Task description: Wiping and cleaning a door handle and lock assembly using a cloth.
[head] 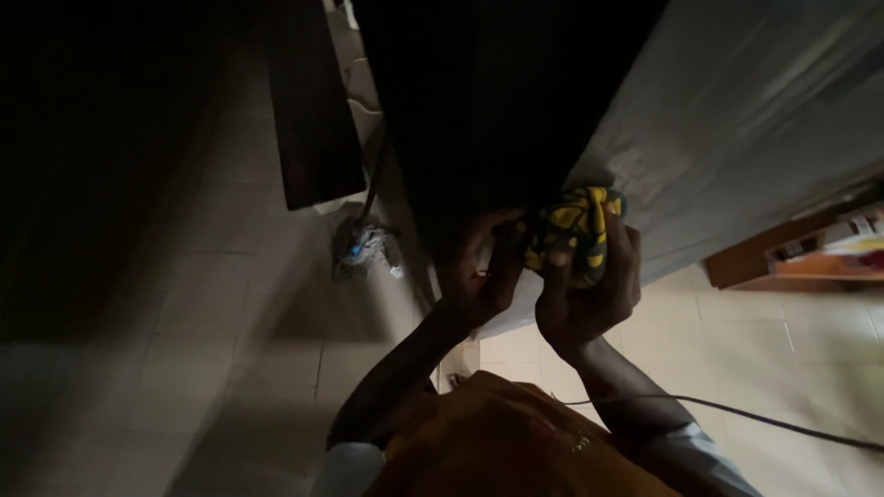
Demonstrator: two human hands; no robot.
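Two hands are raised together at the lower edge of a pale grey panel [737, 120]. The right hand [585, 294] has its fingers [556, 269] curled tight around one bunched yellow and dark patterned cloth [573, 230], pressing it against the panel. The left hand [474, 271] grips the dark edge just beside the cloth, fingers bent. One mop head [361, 248] lies on the tiled floor [239, 368] to the left, well apart. One thin cable [764, 419] crosses the open floor at right.
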